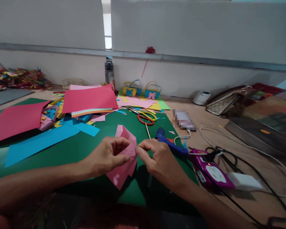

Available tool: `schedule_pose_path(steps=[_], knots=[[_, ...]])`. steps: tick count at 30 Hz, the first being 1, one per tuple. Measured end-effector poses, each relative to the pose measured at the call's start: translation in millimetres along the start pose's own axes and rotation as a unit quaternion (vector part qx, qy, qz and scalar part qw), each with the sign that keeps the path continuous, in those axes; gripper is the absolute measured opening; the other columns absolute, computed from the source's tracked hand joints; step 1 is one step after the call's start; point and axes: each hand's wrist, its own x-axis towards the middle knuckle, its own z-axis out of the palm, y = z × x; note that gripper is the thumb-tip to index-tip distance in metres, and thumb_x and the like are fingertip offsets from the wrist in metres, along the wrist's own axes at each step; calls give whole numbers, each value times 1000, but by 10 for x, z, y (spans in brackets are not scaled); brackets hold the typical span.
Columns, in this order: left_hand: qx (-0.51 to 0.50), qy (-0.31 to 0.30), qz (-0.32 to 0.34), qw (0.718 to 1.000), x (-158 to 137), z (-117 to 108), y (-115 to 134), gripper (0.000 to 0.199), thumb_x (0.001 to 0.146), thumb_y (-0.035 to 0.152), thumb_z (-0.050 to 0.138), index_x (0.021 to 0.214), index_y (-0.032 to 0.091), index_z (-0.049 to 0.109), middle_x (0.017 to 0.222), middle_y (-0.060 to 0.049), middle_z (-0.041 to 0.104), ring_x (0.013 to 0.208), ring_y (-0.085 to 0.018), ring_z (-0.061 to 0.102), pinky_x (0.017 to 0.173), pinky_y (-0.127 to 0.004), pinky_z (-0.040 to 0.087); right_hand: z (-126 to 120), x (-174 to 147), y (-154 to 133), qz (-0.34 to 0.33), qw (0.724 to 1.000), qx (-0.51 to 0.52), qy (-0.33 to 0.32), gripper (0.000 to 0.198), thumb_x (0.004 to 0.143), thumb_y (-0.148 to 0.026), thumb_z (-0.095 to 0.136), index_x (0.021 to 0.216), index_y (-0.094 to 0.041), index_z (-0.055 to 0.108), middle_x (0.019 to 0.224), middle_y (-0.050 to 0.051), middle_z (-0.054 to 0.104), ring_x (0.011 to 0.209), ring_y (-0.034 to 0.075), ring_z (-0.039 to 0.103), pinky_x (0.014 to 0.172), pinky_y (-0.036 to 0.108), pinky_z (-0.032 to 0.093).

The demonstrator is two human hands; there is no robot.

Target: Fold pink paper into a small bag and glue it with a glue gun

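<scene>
A piece of folded pink paper is held up over the green mat, its creased panels standing at angles. My left hand grips it from the left, thumb in front and fingers curled behind a panel. At the paper's right edge, my right hand pinches with thumb and forefinger; the fingertips hide whatever is between them. Just beyond my right hand lie a thin stick and a blue glue gun. Scissors with red and yellow handles rest farther back.
Stacked coloured sheets and paper scraps cover the back left, beside a blue strip. Small paper bags stand by the wall. At right are a purple power strip, tangled cables, a white charger and a blurred-out phone.
</scene>
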Motion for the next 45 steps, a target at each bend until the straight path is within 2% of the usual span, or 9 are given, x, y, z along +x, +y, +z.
schedule_pose_path(steps=[7,11,15,21,27,30,38,42,45], knots=[[57,-44,-10,997,-8,-13,3,15,73,26,56,74,11,53,64,4,42,56,-6,35,50,-19,29,3,-1,-25,-30,999,8,30,19,83,-16,48,68,-19,59,66,0,64,63,13,53,66,28,37],[148,-29,34,988,-33,-17,-2,21,78,25,50,61,14,44,56,6,32,53,-6,27,45,-19,21,29,-6,-25,-59,997,4,44,18,83,-16,48,69,-19,59,68,1,64,66,13,54,69,30,37],[227,-16,90,970,-54,-15,16,23,78,17,44,56,16,37,53,7,29,51,-5,26,45,-19,20,44,-7,-27,-81,995,7,50,18,84,-17,47,69,-19,58,69,1,64,66,13,53,71,30,37],[253,-13,120,960,-50,-20,6,22,79,15,46,57,15,42,53,6,35,51,-6,30,46,-18,25,51,-5,-46,-96,994,24,55,22,84,-15,46,64,-19,53,64,-2,60,60,11,50,78,32,36],[243,46,185,951,-61,-10,-20,10,79,17,53,74,14,61,67,0,61,60,-9,50,56,-19,39,73,-23,-29,-105,992,-1,75,21,84,-15,45,64,-19,50,64,-2,60,58,10,49,81,34,35],[234,48,162,957,-71,-1,5,13,80,19,52,71,13,60,63,1,59,57,-8,47,53,-18,37,70,-23,-18,-105,992,-3,69,20,83,-15,46,65,-19,50,64,-2,60,58,11,49,81,34,35],[113,-7,7,994,-19,-52,62,23,82,30,48,68,13,53,53,5,43,48,-5,36,45,-17,28,89,-37,-16,-129,986,-50,87,20,83,-15,44,64,-18,49,61,-2,58,54,10,47,84,39,34],[122,-22,13,992,-20,-65,38,32,87,34,42,61,15,45,52,5,40,48,-6,34,45,-17,28,91,-38,-26,-121,988,-53,86,21,82,-14,44,62,-19,47,59,-3,57,52,9,46,86,39,33],[187,-1,58,981,-52,-53,23,31,89,32,38,66,14,49,54,5,41,49,-6,36,45,-17,30,83,-39,-23,-114,988,-54,86,21,82,-14,44,61,-19,47,59,-3,57,53,10,47,86,39,33]])
